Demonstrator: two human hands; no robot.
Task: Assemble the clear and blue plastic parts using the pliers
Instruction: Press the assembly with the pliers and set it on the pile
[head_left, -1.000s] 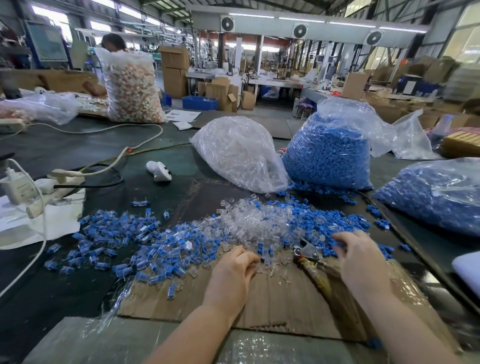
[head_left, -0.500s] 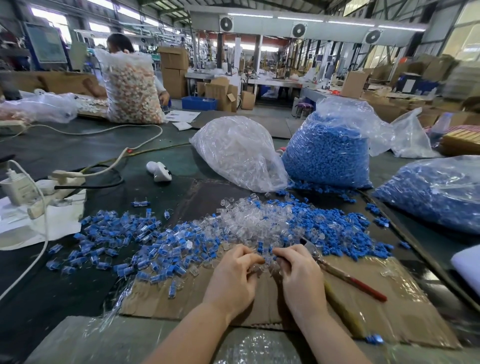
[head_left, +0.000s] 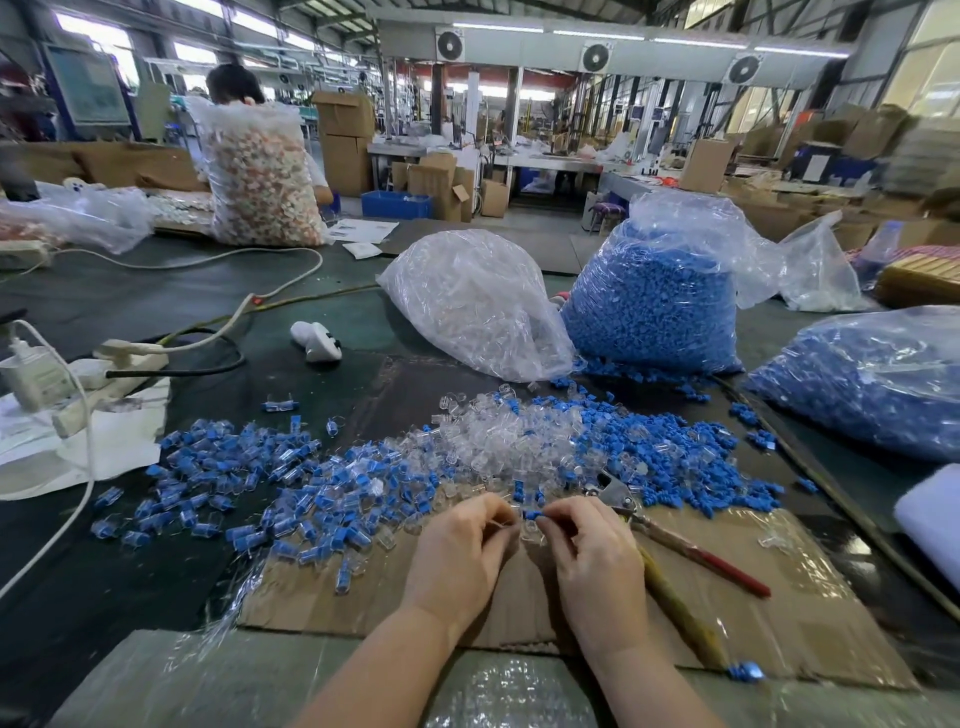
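My right hand (head_left: 597, 561) pinches a small blue part (head_left: 533, 515) at its fingertips. My left hand (head_left: 460, 551) faces it with curled fingers and pinches a clear part (head_left: 514, 512), mostly hidden. Both hands meet over a cardboard sheet (head_left: 810, 613). The pliers (head_left: 670, 535) lie on the cardboard just right of my right hand, red and yellow handles toward me, held by neither hand. Loose clear parts (head_left: 498, 441) and loose blue parts (head_left: 675, 457) are heaped beyond my hands. Assembled blue-and-clear pieces (head_left: 249, 478) spread to the left.
A bag of clear parts (head_left: 478, 306) and a bag of blue parts (head_left: 654, 301) stand behind the heaps; another blue bag (head_left: 872, 379) lies at right. A power strip and cables (head_left: 119, 358) sit at left. A person works behind a big bag (head_left: 260, 171).
My right hand left the blue heap by the pliers and came in to meet my left hand, bringing a blue part. The pliers now lie uncovered on the cardboard.
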